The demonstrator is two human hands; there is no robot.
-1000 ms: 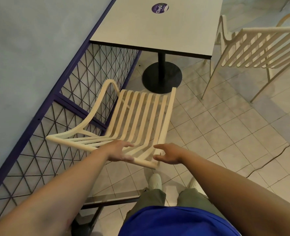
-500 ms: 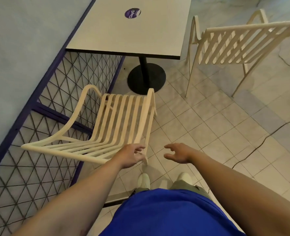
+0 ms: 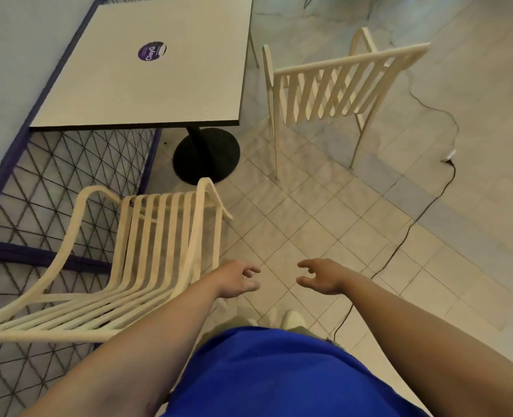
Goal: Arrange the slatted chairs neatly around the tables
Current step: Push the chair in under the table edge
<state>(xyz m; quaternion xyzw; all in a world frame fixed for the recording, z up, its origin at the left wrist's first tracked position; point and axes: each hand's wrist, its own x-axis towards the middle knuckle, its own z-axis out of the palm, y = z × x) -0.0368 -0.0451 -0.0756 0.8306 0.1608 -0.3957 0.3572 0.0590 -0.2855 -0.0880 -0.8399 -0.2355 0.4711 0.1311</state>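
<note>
A cream slatted chair (image 3: 146,254) stands at my lower left, facing the square grey table (image 3: 158,73), its backrest nearest me. My left hand (image 3: 238,279) hovers just right of that chair's backrest, off it, fingers loosely curled and holding nothing. My right hand (image 3: 320,276) is beside it over the tiled floor, also open and holding nothing. A second cream slatted chair (image 3: 333,88) stands at the table's right side, turned at an angle with its back toward me.
A dark mesh fence with a purple frame (image 3: 38,188) runs along the left behind the near chair. The table's black round base (image 3: 207,155) sits on the tiles. A thin black cable (image 3: 423,212) trails across the floor at right.
Both hands have come off the near chair's backrest and drawn to the right. The view has turned right and lifted, so the chair now lies further left.
</note>
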